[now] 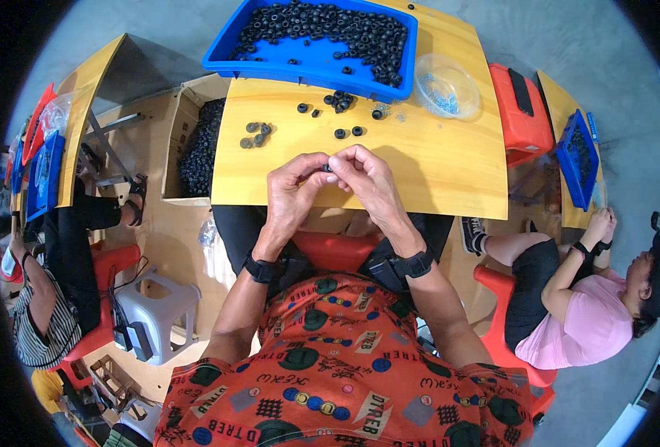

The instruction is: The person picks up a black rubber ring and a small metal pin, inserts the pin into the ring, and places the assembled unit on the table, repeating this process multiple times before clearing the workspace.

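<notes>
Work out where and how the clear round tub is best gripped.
Probably by the rim of the tub, from the right with the right hand, once free: it is open-topped and exposed there, while the blue tray crowds its left. Keep it level, as small bits lie inside.

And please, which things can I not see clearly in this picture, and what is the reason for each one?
All in the head view:
- Small dark part: mostly covered by the left hand and right hand.
- Blue tray: part of its far side is cut off by the top edge.
- Tiny bits in the clear bowl: too small to tell their shape.
- Cardboard box: right side hidden by the yellow table.
</notes>
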### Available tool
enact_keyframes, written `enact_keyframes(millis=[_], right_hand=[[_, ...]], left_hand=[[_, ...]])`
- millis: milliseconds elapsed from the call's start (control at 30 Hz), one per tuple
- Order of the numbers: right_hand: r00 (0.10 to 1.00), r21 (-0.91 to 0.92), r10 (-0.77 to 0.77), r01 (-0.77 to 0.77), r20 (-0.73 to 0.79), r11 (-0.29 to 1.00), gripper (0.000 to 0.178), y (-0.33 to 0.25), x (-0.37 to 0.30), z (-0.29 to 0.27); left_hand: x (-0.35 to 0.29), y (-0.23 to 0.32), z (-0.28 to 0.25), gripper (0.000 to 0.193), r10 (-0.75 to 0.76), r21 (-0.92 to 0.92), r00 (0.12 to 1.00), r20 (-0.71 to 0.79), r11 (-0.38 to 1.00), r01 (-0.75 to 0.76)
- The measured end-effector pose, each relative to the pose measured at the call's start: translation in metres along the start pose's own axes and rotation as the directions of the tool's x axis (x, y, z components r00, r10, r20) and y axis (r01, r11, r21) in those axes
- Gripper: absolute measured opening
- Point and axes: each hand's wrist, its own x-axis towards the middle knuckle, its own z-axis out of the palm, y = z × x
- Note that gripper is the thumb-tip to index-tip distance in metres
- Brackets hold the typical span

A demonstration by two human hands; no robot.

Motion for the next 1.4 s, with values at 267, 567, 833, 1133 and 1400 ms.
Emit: enact_keyframes(millis=[267,567,833,1133,1400], right_hand=[[0.855,-0.705,-0.511,0.417,0.090,0.573,0.013,-0.022,0.055,0.012],[0.777,-0.845,-0.577,0.467,0.251,0.261,0.013,0.005,0.091,0.013],[0.858,-0.656,-0.507,0.427,0.078,0.622,0.008,-0.018,0.053,0.008],[0.989,-0.054,-0.141,0.138,-0.052,0.989,0.016,-0.020,-0.017,-0.015],[0.993,0.038,-0.103,0.105,-0.052,0.994,0.016,-0.011,-0.021,-0.018]], left_hand=[[0.015,-0.001,-0.029,0.021,0.038,0.027,0.981,-0.189,0.999,-0.034],[0.008,-0.002,-0.030,0.024,-0.064,-0.095,0.967,-0.247,0.995,0.042],[0.006,0.005,-0.020,0.023,-0.059,-0.088,0.976,-0.207,0.995,0.041],[-0.005,0.009,0.009,0.029,-0.056,-0.138,0.989,-0.136,0.990,0.037],[-0.014,0.008,0.022,0.025,-0.054,-0.047,0.994,-0.100,0.998,0.049]])
